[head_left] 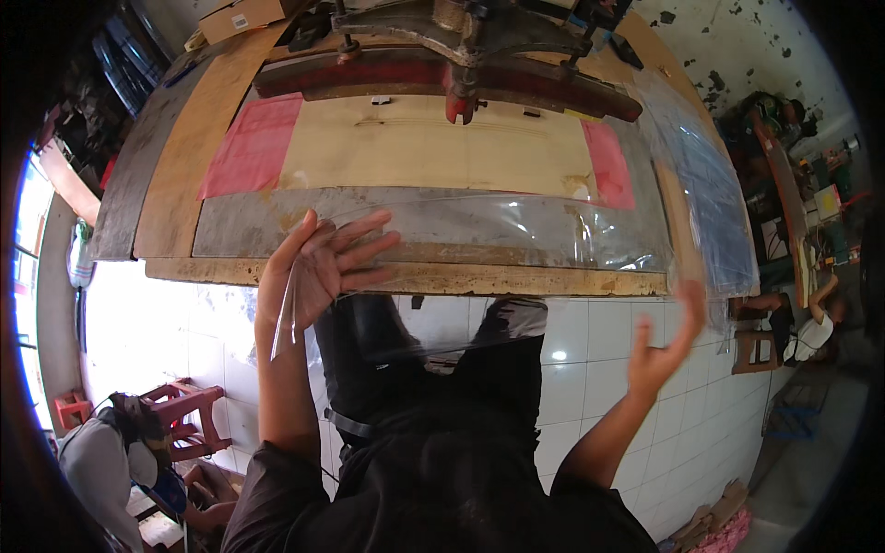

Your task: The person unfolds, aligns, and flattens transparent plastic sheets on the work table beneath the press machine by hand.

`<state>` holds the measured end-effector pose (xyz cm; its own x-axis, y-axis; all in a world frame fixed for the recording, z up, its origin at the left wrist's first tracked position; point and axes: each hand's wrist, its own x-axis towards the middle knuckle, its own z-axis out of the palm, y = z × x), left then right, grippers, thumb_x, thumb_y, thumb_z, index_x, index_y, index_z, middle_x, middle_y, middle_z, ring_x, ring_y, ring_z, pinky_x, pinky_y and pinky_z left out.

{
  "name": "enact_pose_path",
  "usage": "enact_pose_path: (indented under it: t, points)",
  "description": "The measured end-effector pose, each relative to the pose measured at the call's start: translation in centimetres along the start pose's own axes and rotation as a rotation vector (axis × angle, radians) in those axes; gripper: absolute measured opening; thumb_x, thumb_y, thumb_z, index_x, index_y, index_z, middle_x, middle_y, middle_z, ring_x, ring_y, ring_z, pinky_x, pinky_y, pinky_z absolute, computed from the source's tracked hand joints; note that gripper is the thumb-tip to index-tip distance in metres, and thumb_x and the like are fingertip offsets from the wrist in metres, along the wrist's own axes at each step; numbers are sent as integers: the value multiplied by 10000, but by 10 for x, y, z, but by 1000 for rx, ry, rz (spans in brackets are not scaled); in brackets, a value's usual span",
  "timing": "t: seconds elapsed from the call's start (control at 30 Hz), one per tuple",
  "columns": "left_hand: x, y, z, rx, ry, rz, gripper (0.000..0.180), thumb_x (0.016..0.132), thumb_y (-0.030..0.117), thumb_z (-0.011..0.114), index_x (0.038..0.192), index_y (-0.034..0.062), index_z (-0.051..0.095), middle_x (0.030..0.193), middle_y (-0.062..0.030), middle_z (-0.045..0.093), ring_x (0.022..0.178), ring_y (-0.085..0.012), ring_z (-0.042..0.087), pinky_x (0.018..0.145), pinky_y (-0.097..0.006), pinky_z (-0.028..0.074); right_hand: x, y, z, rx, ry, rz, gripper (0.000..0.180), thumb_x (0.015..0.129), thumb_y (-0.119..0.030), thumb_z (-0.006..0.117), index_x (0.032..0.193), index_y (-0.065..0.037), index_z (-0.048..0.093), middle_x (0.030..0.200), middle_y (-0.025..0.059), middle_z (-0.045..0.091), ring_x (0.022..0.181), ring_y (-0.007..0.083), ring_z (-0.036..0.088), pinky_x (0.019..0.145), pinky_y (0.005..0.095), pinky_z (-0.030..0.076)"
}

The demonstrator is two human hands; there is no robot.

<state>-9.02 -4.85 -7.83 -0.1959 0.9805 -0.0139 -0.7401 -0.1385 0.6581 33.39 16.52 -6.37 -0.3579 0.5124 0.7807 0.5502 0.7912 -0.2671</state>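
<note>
A large clear plastic sheet (516, 230) stretches across the front of a worn wooden worktable (415, 276) and hangs over its near edge. My left hand (318, 263) is raised at the table's front left, palm up and fingers spread, with the sheet's left edge held against it. My right hand (668, 341) is lifted at the front right, fingers apart, at the sheet's right edge; it is blurred and its hold is unclear. Behind the sheet lies a pale yellow board (433, 147) with pink patches (253, 147) at both ends.
A dark metal press arm with a red bar (452, 78) spans the back of the table. A stack of clear plastic sheets (701, 184) lies at the table's right. Red stools (184, 410) and a crouching person (101, 461) are at lower left; another person (811, 327) sits at right.
</note>
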Motion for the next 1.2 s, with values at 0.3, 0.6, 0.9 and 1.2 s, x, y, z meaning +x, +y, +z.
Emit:
enact_pose_path:
  t: [0.3,0.6,0.9,1.2]
  points:
    - [3,-6,-8,-28,-63,71,594,1066,593,497,1317,82,666,1654,-322,404,1587,-496,304,1226,-719,309,10,-23,67,249,-304,36,439,885,-107,733,1320,-65,686,1407,104,666,1417,347,548,1180,489,334]
    - [1,-4,-9,112,-186,-24,800,1041,554,462,1555,-58,503,1631,-415,363,1570,-500,344,1307,-528,243,7,-28,80,210,-283,110,250,911,-82,741,1158,-105,769,1300,40,742,1353,280,613,1153,430,328]
    - [-1,-8,-12,48,-194,9,786,1018,555,505,1494,-66,582,1636,-415,355,1578,-491,334,1306,-508,244,-6,-28,94,405,18,216,173,914,67,754,1033,-58,773,1118,78,773,1201,310,701,1017,409,525]
    - [3,-7,-8,94,-229,24,806,1022,565,504,1511,-74,558,1635,-405,367,1569,-478,360,1307,-508,243,15,-23,66,312,7,10,235,850,129,766,1008,-44,772,1059,85,771,1136,326,704,976,407,572]
